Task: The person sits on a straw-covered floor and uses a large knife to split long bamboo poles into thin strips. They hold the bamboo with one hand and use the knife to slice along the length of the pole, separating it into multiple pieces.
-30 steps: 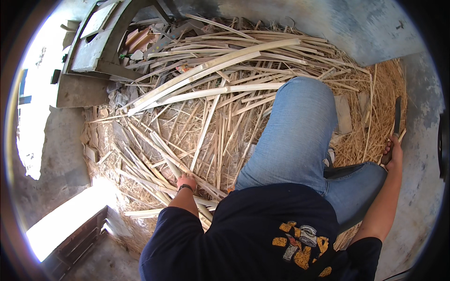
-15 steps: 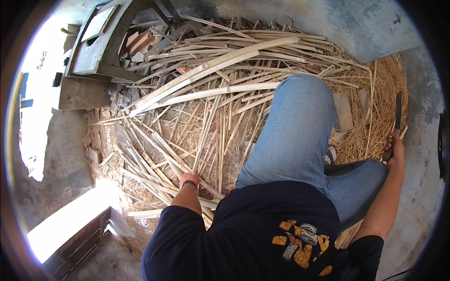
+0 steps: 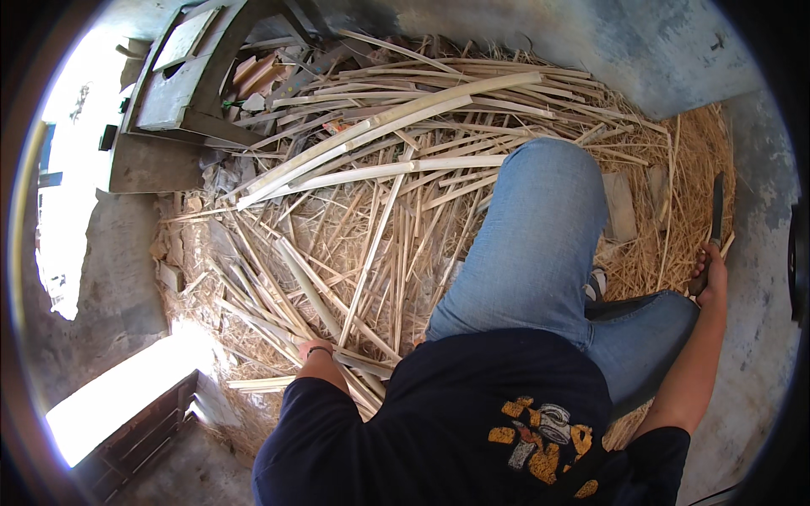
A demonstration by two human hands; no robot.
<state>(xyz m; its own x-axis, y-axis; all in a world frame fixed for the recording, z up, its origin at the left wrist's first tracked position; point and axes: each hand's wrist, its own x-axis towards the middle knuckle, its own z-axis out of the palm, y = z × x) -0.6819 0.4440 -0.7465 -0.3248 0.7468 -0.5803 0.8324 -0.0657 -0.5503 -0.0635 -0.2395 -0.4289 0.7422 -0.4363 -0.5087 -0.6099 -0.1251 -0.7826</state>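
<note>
A person in a dark printed T-shirt [image 3: 472, 438] and blue jeans [image 3: 544, 228] sits low, one knee raised, beside a spread of pale split strips [image 3: 363, 363] that look like bamboo or cane. The nearest lie crossed on the person's left, so good handling would seem to mean taking one strip near its end, freeing it from its neighbours before drawing it in, and minding the split edges, which could well splinter into bare skin. The knife [image 3: 717, 207] is best held wide, its edge turned from the folded leg, while the other arm reaches.

The left hand [image 3: 310, 347], a dark band at its wrist, is down among those strips; whether its fingers close on one or merely rest there is not clear from this angle. The right hand [image 3: 713, 268], out near the side wall, is curled firmly around the knife's handle, the long dark blade pointing away from the body.

Past the raised knee, loose straw [image 3: 633, 270] covers the floor on the right. Farther off, longer strips [image 3: 447, 97] lie heaped across one another. At far left, a weathered wooden cabinet [image 3: 164, 101] stands near reddish broken pieces [image 3: 257, 76], and a stained wall [image 3: 624, 51] rises behind.
</note>
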